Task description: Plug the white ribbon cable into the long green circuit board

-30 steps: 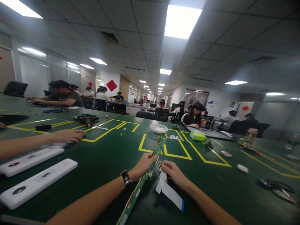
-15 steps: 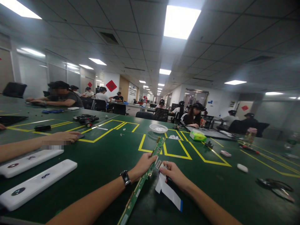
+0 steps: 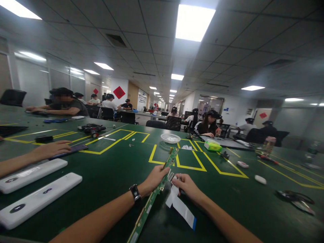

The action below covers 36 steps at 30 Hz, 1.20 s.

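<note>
A long, narrow green circuit board (image 3: pixel 144 214) slants up from the bottom edge, with my left hand (image 3: pixel 156 178) closed around its upper part, thumb on top. A dark watch sits on that wrist. Just right of the board, my right hand (image 3: pixel 186 186) pinches a white flat ribbon cable (image 3: pixel 182 210) close to its metal connector end. The connector lies right beside the board's edge; whether it touches is unclear. The cable's folded tail hangs down to the lower right and ends in a blue strip.
Two long white cases (image 3: pixel 42 199) lie at left, near a co-worker's hand (image 3: pixel 54 148) over a dark phone-like slab. Ahead are a white round basket (image 3: pixel 170 138), a green-yellow packet (image 3: pixel 213 145) and a power drill (image 3: pixel 92 130). Yellow tape marks the green table (image 3: pixel 113 175).
My hands, board and cable hold almost the same pose. At left, the co-worker's hand has drawn back leftward, leaving more of the dark slab showing.
</note>
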Each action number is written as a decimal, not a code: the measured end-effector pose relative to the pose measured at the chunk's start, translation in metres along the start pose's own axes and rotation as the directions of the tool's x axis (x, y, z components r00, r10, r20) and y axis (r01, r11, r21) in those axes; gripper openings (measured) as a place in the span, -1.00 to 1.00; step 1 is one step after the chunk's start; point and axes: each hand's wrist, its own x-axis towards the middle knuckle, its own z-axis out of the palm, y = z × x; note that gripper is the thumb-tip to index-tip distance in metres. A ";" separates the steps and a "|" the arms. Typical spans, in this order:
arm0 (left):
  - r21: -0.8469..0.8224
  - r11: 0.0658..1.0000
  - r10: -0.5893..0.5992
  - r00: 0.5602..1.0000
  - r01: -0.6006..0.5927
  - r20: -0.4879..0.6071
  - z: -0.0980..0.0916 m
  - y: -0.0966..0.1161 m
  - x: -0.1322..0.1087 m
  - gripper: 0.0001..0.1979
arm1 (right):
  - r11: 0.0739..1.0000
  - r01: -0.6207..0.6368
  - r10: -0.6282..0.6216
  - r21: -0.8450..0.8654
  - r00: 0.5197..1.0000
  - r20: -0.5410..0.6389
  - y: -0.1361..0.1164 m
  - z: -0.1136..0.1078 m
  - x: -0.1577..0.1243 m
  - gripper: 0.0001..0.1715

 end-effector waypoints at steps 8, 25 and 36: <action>-0.003 1.000 0.027 1.000 -0.027 0.009 0.001 -0.005 0.001 -0.56 | 1.000 0.010 -0.010 -0.017 1.000 0.011 -0.003 0.002 -0.001 -0.59; -0.006 1.000 -0.002 1.000 0.002 -0.010 0.004 -0.003 -0.001 -0.59 | 0.998 0.008 -0.008 -0.057 1.000 -0.010 -0.003 0.003 -0.001 -0.59; -0.033 0.999 0.009 1.000 -0.010 -0.029 0.003 0.000 -0.004 -0.58 | 0.995 0.003 -0.014 -0.104 0.995 -0.103 -0.007 0.005 -0.003 -0.62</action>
